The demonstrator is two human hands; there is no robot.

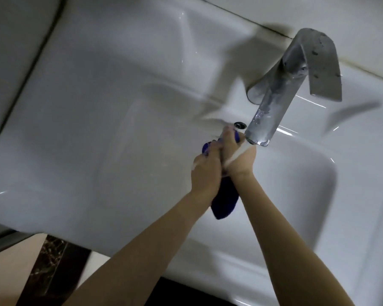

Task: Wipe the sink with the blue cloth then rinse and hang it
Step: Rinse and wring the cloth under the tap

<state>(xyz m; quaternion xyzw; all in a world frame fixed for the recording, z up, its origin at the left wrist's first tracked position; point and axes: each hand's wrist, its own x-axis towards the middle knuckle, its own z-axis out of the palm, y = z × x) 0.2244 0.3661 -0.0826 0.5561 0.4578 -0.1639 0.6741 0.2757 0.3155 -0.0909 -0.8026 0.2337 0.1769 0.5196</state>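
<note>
The blue cloth (226,199) is bunched between both my hands over the white sink (97,133), its lower end hanging below my wrists. My left hand (206,168) grips it from the left, with blue showing past the fingertips. Pressed against it, my right hand (239,155) holds the cloth directly under the spout of the metal tap (272,107). A stream of water runs from the spout onto my right hand and the cloth.
The tap's flat lever handle (323,62) sticks out to the right above the spout. A dark overflow hole (240,125) sits in the basin wall behind my hands. Below the sink's front rim, dark marble and pale floor tiles (53,274) show.
</note>
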